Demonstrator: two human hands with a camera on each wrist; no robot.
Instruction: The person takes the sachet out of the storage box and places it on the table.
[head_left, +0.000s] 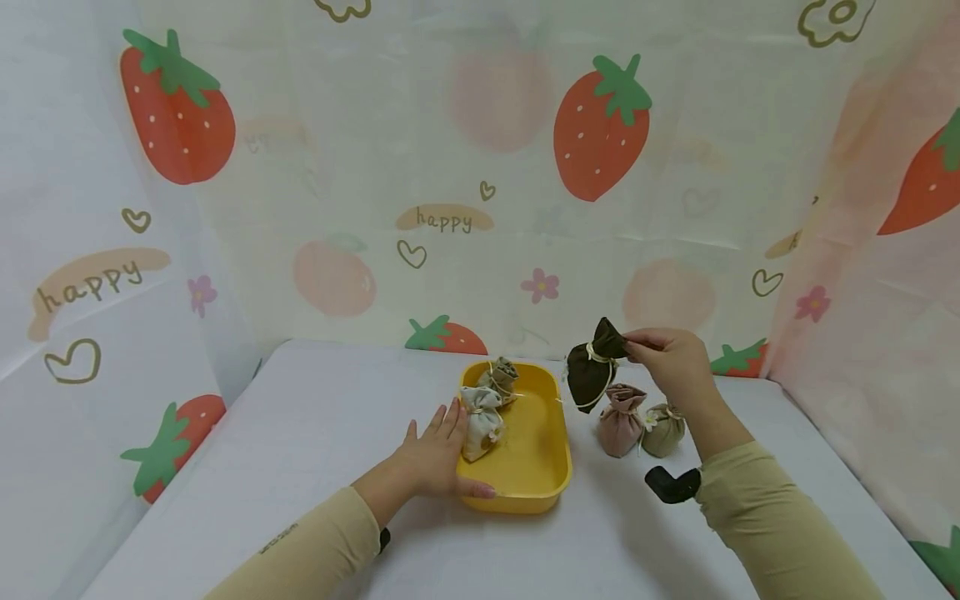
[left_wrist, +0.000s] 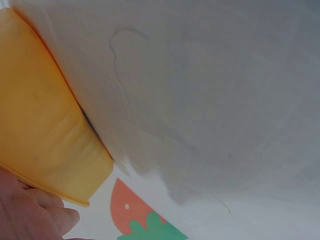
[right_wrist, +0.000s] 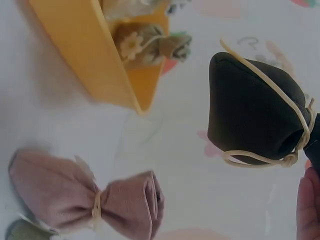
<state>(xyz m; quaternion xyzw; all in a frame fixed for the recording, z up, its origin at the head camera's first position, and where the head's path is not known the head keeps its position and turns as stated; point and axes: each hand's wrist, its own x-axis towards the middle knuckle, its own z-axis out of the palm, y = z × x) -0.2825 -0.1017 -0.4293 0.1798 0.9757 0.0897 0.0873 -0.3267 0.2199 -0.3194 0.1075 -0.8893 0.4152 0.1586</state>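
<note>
My right hand (head_left: 678,367) pinches the gathered top of a dark drawstring pouch (head_left: 591,375), which hangs in the air to the right of a yellow plastic tub (head_left: 536,433). In the right wrist view the dark pouch (right_wrist: 257,107) shows its cream cord tied round the neck. My left hand (head_left: 431,454) lies along the tub's left side, fingers straight at the rim and thumb over the near edge. Inside the tub, along its left wall, are a white patterned pouch (head_left: 480,425) and a grey-brown pouch (head_left: 501,379).
A pink pouch (head_left: 621,421) and an olive-beige pouch (head_left: 663,431) stand side by side on the white table (head_left: 330,417), right of the tub. A strawberry-printed sheet (head_left: 360,167) hangs behind the table and along both sides.
</note>
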